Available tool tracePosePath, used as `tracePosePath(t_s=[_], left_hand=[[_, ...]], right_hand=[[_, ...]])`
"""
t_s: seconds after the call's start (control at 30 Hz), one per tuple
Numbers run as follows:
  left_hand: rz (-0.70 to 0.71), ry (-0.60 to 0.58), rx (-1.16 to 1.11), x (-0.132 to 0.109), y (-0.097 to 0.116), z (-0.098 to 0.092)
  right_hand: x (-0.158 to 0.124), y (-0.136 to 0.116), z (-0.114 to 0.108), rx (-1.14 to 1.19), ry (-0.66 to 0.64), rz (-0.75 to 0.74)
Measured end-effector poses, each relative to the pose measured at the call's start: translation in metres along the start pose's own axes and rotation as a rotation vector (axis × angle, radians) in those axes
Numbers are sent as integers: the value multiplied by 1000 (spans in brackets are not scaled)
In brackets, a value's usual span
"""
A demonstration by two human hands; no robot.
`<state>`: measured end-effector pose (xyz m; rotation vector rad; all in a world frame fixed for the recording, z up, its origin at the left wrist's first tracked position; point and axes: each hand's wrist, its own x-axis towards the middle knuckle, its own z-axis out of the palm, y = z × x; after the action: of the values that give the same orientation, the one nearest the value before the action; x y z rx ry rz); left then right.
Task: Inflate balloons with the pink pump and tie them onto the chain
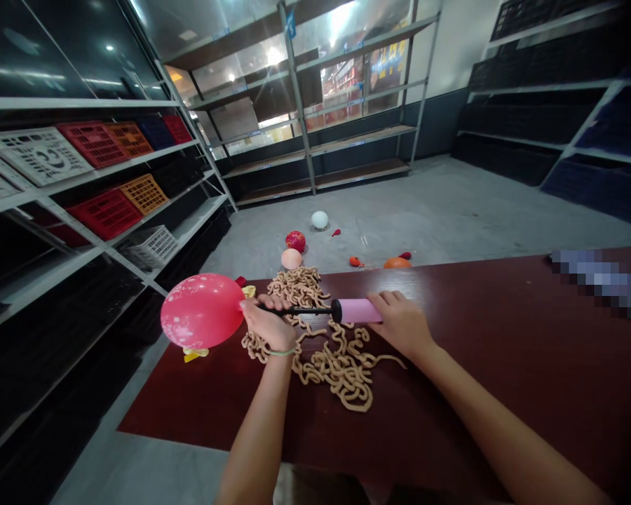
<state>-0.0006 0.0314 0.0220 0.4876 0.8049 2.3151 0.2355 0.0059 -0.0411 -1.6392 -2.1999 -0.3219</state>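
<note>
A pink-red balloon (202, 310) with a pale print is inflated and sits at the left end of a hand pump (358, 311). My left hand (268, 324) is closed around the pump's black end and the balloon's neck; the exact grip is partly hidden by the fingers. My right hand (404, 324) is wrapped round the pump's pink barrel at the other end. Between the hands the black rod shows, drawn out of the barrel. Beneath the pump, a heap of tan rope-like strands (341, 368) lies on the dark red table (452, 421).
Yellow pieces (195, 353) show below the balloon. On the floor beyond the table are a white balloon (320, 221), a red printed balloon (295, 242) and a peach balloon (292, 259). Shelves with crates (105, 214) stand at left. A blurred patch (604, 280) lies on the table at right.
</note>
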Motion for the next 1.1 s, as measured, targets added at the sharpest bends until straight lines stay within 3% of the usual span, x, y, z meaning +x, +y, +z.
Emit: tracePosePath(t_s=[0.17,0.3,0.43,0.67,0.83,0.97,1.1], left_hand=[[-37,-135,10,-29,-20,3],[-70,-237,11,-40,-31,3],[-52,-249,27,-35,-27,5],[-33,-128,1,0,-4,-1],[-112,-2,-23,16,12,-2],[-170,-107,-21,-6,3,6],[-232,-204,25,-29,-15,8]], right_hand=[[-5,-26,1,78,-46,-9],[-6,-24,7,84,-62,-16],[-3,-4,8,51,-37,-8],[1,27,3,-10,48,28],[2,0,-8,-30,10,-115],[-3,-27,-9,65,-40,-131],[-7,-33,-5,146,-98,-117]])
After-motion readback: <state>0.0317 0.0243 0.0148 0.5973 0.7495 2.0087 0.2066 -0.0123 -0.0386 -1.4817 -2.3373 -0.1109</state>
